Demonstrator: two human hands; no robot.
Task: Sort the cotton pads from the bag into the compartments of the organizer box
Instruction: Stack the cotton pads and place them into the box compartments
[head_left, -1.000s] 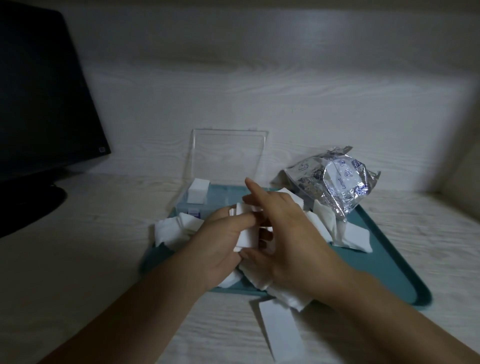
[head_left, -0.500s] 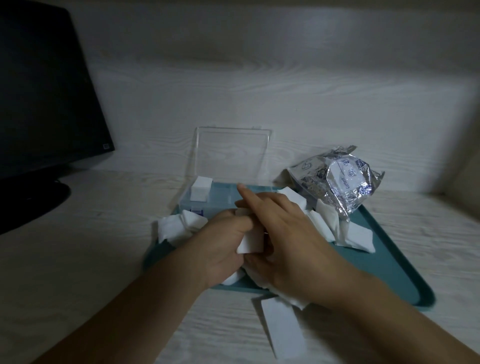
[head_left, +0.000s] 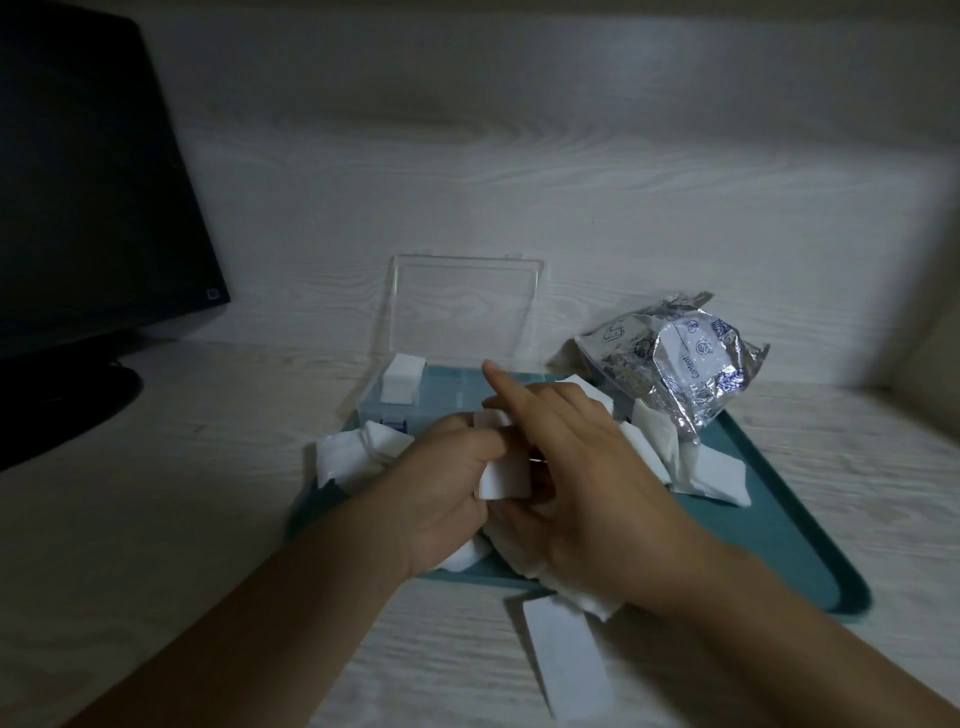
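My left hand (head_left: 447, 493) and my right hand (head_left: 582, 483) meet over the teal tray (head_left: 779, 530) and together hold a small stack of white cotton pads (head_left: 504, 470). The right index finger sticks out toward the clear organizer box (head_left: 447, 400), whose lid (head_left: 462, 306) stands open behind it. One stack of pads (head_left: 400, 382) sits in the box's back left compartment. Loose pads lie on the tray at the left (head_left: 353, 454), at the right (head_left: 711, 470) and under my right hand. The crumpled silver bag (head_left: 675, 364) lies at the tray's far right corner.
A dark monitor (head_left: 88, 197) with its stand occupies the left side of the pale wooden desk. One cotton pad (head_left: 566, 654) lies on the desk in front of the tray's near edge. A wall panel rises right behind the box.
Both hands have stayed together over the tray, shifting the held pads slightly. The right index finger has risen a little toward the box.
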